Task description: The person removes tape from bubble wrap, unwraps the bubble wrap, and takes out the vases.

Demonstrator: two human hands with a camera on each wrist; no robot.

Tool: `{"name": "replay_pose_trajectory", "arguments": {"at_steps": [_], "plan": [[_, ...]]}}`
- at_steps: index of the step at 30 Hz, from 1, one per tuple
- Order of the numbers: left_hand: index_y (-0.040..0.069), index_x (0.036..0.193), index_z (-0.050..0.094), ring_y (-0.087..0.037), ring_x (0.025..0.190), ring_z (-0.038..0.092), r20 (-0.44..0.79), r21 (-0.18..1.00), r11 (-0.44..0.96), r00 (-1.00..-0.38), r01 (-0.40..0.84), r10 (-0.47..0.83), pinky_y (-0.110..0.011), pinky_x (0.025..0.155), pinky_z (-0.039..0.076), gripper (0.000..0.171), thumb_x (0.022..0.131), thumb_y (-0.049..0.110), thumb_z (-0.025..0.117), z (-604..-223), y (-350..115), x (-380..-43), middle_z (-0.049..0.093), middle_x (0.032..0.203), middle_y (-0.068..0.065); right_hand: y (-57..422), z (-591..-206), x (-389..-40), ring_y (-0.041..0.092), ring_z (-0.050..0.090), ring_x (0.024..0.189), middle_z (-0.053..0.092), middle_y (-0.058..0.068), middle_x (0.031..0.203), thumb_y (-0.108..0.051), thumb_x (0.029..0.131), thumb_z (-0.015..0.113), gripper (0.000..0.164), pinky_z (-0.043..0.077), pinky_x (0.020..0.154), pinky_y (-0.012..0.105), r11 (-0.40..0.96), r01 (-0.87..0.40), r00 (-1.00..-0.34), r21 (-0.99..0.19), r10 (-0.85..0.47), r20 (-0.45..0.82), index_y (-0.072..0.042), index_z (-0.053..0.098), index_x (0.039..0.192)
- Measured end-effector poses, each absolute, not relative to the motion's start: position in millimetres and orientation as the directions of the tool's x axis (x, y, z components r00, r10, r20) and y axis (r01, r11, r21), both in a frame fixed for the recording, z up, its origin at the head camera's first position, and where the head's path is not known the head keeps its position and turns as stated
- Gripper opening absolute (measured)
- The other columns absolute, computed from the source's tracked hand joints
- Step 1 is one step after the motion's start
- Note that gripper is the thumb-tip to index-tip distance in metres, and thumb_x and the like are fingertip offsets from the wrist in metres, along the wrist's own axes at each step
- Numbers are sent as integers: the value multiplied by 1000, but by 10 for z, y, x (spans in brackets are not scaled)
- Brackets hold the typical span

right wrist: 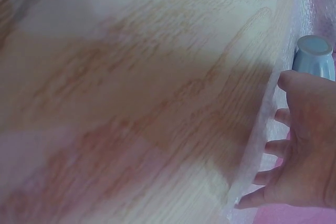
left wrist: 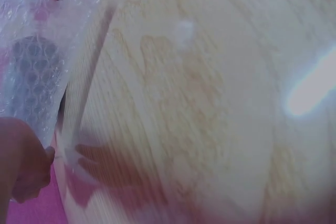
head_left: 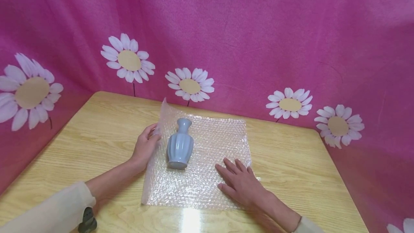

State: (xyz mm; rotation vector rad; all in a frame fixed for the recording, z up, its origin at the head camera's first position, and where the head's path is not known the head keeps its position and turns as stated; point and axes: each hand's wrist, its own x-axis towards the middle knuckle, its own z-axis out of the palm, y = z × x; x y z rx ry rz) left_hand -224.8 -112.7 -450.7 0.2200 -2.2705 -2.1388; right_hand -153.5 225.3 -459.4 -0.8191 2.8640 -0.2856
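Observation:
A pale blue-grey ribbed vase (head_left: 180,146) lies on its side on a sheet of clear bubble wrap (head_left: 207,186), its neck toward the back and its base toward the front. My left hand (head_left: 145,148) pinches the sheet's left edge, which stands raised beside the vase. In the left wrist view the vase (left wrist: 35,72) shows through the lifted wrap, above my left hand (left wrist: 25,161). My right hand (head_left: 240,184) rests with spread fingers on the right part of the sheet. The right wrist view shows the vase's base (right wrist: 315,45) beyond my right hand (right wrist: 312,145).
The sheet lies on a light wood-grain table (head_left: 291,161) with rounded back corners. A magenta cloth (head_left: 226,39) with printed white daisies hangs behind the table and at both sides. Bright light glares off the table's front edge.

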Motion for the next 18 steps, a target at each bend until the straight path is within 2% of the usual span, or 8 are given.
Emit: {"name": "replay_pose_trajectory", "arguments": {"at_steps": [5,11,14,18], "plan": [[0,151,37,-30,124,51,-108,993,39,-988,-113,-113,-16,84,48,53,100,5,47,-4520,-1169,-2251,45,148,-23,2251,-4586,-1535,50,25,142,31,13,160,-53,103,44,60,27,101,77,834,-506,-840,-219,-534,-96,-24,39,155],[0,152,34,-23,112,56,-116,991,50,-987,-122,-112,-14,81,49,54,100,5,50,-4553,-1213,-2269,49,144,-25,2247,-4582,-1534,50,26,141,32,14,159,-53,103,44,60,28,101,77,835,-508,-840,-211,-535,-93,-24,39,155],[1,152,35,-22,111,56,-105,990,78,-988,-115,-112,-15,82,49,54,101,7,51,-4567,-1229,-2273,51,142,-25,2246,-4580,-1536,50,27,141,32,14,159,-53,103,44,60,29,101,77,835,-512,-839,-204,-536,-90,-24,39,155],[1,152,36,-31,123,52,-79,985,142,-991,-94,-109,-29,97,47,56,99,6,54,-4581,-1253,-2275,50,143,-26,2246,-4576,-1540,50,27,141,32,14,159,-54,103,44,60,29,101,77,835,-511,-839,-204,-536,-93,-24,39,155]]}}
